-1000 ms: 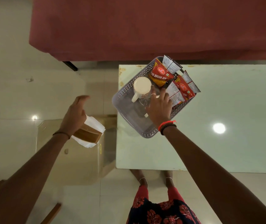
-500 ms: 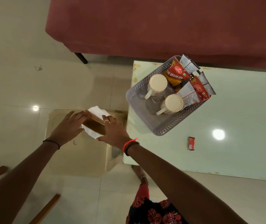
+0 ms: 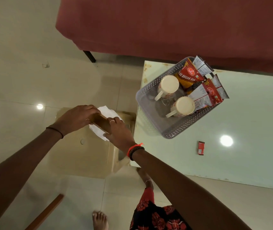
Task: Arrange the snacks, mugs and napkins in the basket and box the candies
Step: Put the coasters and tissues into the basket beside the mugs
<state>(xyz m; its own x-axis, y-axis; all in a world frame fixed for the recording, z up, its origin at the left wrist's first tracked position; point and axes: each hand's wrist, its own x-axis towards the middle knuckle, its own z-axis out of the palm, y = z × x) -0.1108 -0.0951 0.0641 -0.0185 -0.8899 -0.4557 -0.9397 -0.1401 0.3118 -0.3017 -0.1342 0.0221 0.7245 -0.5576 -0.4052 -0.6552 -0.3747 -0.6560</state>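
Over a beige stool, my left hand point(image 3: 77, 119) and my right hand point(image 3: 119, 134) both grip a brown wooden napkin holder point(image 3: 101, 122) with white napkins point(image 3: 106, 112) sticking out of it. On the pale green table stands a grey perforated basket point(image 3: 150, 97). Two cream mugs point(image 3: 169, 86) point(image 3: 183, 106) sit in it beside several red and orange snack packets point(image 3: 189, 75). A small red candy point(image 3: 201, 147) lies on the table in front of the basket.
The beige plastic stool point(image 3: 86, 156) stands left of the table point(image 3: 248, 146). A dark red sofa point(image 3: 174, 25) runs along the far side. A wooden chair part point(image 3: 46, 213) shows at the bottom left. My bare feet are on the tiled floor.
My right hand left the second mug in the basket and came across to the napkin holder, which my left hand held. Both hands now grip it. The camera view shifted left.
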